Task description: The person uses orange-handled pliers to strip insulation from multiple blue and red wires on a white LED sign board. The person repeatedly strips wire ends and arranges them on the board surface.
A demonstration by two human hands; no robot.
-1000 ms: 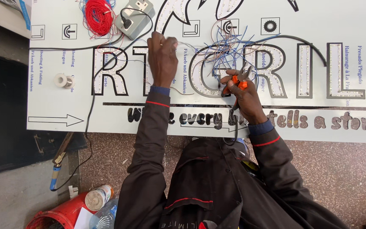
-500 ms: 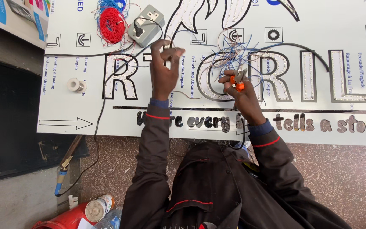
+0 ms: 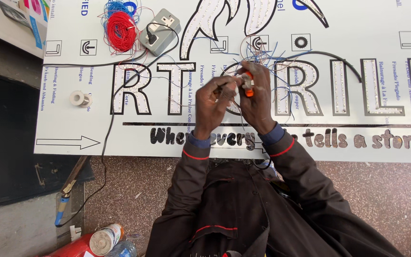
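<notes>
- At far left we see a small white roll of tape or solder (image 3: 80,98) lying on the big white sign panel (image 3: 63,123), well apart from our hands and out of the way.
- Further right, at the panel's top edge, a red coil of thin wire (image 3: 120,31) lies just beside a grey socket box (image 3: 160,31); its black cable (image 3: 108,119) runs down over the panel's near edge to the speckled floor (image 3: 134,190). We judge that an elbow or knee could snag this cable and drag the box.
- Our left hand (image 3: 211,108) is pinched, fingers together, on thin wire ends at the panel's middle.
- Touching it, our right hand (image 3: 258,97) is clamped around an orange-handled small tool (image 3: 248,84); its tip is hidden, so we cannot tell its kind.
- A tangle of loose blue and red wires (image 3: 274,59) spreads around both hands. A slip could pull a strand loose or nick a finger.
- Rightward, the panel with its studded letters offers open room; its near edge lies close to our body.
</notes>
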